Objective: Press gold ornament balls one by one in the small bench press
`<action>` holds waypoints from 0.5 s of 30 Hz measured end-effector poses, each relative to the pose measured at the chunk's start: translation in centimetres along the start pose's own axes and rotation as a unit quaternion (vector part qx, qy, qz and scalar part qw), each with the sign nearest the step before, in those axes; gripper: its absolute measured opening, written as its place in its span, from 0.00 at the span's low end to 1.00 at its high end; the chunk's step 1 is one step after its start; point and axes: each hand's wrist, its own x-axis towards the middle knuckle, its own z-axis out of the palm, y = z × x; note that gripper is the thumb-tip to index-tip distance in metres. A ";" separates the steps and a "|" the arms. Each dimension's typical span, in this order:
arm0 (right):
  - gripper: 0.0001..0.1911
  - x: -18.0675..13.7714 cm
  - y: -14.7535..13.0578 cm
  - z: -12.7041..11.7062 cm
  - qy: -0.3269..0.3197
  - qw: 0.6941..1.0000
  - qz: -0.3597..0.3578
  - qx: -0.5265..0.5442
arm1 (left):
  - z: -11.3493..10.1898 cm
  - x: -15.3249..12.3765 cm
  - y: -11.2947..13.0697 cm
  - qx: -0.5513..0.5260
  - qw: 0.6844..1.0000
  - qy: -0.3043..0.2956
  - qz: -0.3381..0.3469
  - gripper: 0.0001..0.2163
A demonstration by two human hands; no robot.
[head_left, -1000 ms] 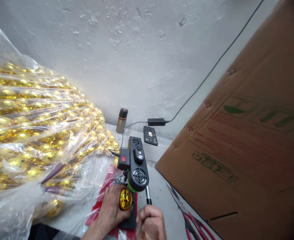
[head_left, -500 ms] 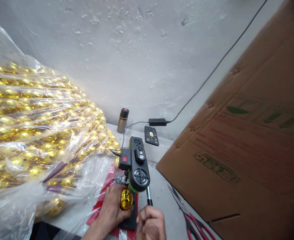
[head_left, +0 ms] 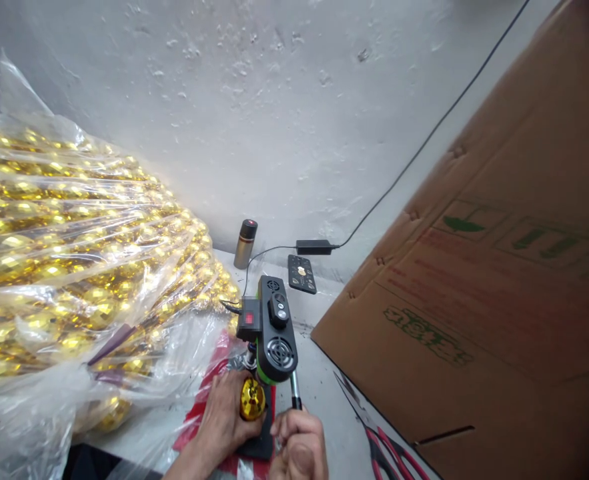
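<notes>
My left hand [head_left: 224, 413] is closed around a gold faceted ball [head_left: 253, 399], at the front end of a small black-and-green machine [head_left: 277, 330]. The ball sits over the machine's dark base plate [head_left: 259, 448], which lies on red plastic [head_left: 199, 407]. On the machine's left side is a black box [head_left: 249, 320] with a red display, partly blurred out. A metal lever [head_left: 295, 383] with a black grip sticks out at the front right. My right hand [head_left: 301, 443] is curled around the end of that lever.
Clear plastic bags [head_left: 99, 260] full of gold balls fill the left. A large cardboard box [head_left: 474, 280] leans on the right, with red-handled scissors [head_left: 381, 440] beside it. Behind the machine are a bottle [head_left: 245, 244], a phone [head_left: 301, 273] and a corded power adapter [head_left: 314, 247].
The view has shifted slightly. Both hands keep the same hold, the left on the gold ball and the right at the lever.
</notes>
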 end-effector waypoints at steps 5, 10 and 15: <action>0.21 -1.6 0.0 0.5 0.031 0.997 0.053 -0.044 | -0.1 0.1 0.3 -0.006 1.000 -0.014 -0.008 0.21; 0.21 -1.9 1.3 -0.2 -0.011 0.997 -0.035 -0.065 | 0.3 0.0 -0.1 -0.007 1.000 -0.006 -0.007 0.21; 0.21 0.7 -1.5 -0.7 -0.027 0.997 0.032 -0.072 | 0.3 0.0 -0.1 -0.023 1.000 0.004 0.003 0.21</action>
